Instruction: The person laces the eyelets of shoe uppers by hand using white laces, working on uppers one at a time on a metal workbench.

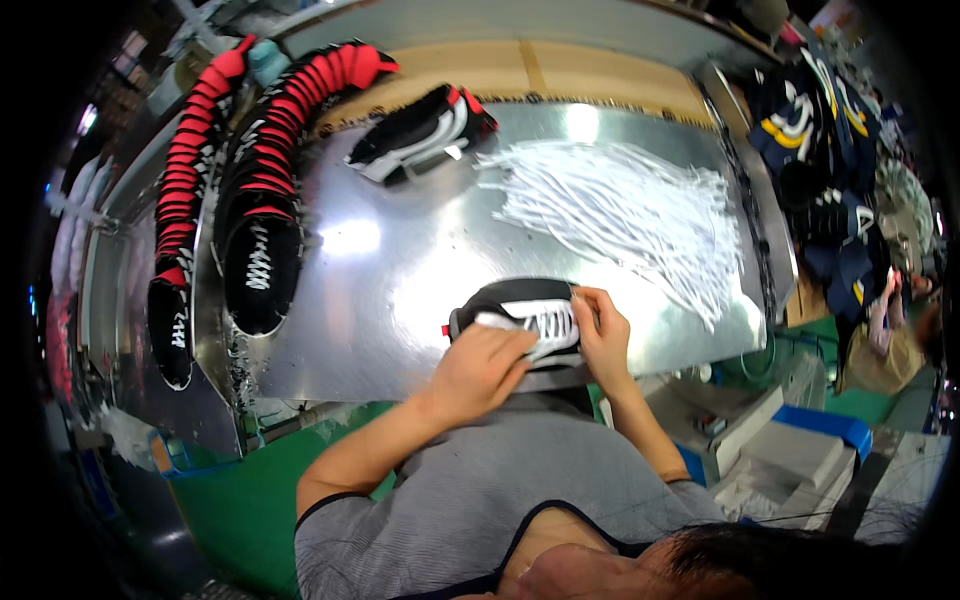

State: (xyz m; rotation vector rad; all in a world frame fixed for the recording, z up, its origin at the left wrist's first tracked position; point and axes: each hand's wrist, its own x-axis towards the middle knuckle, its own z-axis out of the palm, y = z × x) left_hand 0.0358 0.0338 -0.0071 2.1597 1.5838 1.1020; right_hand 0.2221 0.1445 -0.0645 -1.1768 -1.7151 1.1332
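A black and grey shoe upper [512, 291] with white lacing and a small red tab lies sideways at the table's near edge, in front of my body. Rows of white shoelace [553, 320] cross its opening. My left hand [484, 366] is closed over the tab end, with white lace showing at its fingers. Pinched against the other end, beside the lacing, is my right hand [605, 332]; whether lace is also between its fingertips is hidden.
A large bundle of white laces [630, 215] lies at right on the metal table [400, 290]. Another black, white and red shoe [425, 135] is at the back. Two long nested rows of red and black uppers [262, 240] [178, 210] stretch along the left. Dark uppers [815, 130] hang at far right.
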